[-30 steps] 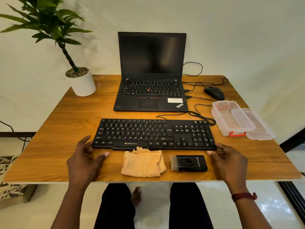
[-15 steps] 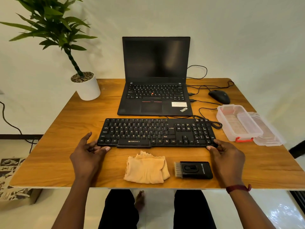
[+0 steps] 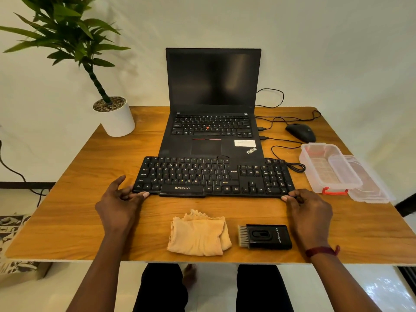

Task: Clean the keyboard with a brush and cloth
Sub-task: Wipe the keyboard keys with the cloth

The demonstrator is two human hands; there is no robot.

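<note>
A black keyboard lies across the middle of the wooden table; its far edge reaches the laptop's front edge. My left hand holds the keyboard's near left corner with curled fingers, thumb spread away. My right hand grips the near right corner. A folded peach cloth lies near the table's front edge between my hands. Just right of it lies a black brush, bristles pointing left.
An open black laptop stands behind the keyboard. A potted plant is at the back left, and a black mouse with cables at the back right. A clear plastic box and its lid sit at the right.
The keyboard has slid away from me toward the laptop, with both hands at its near corners. Cloth and brush have stayed in place.
</note>
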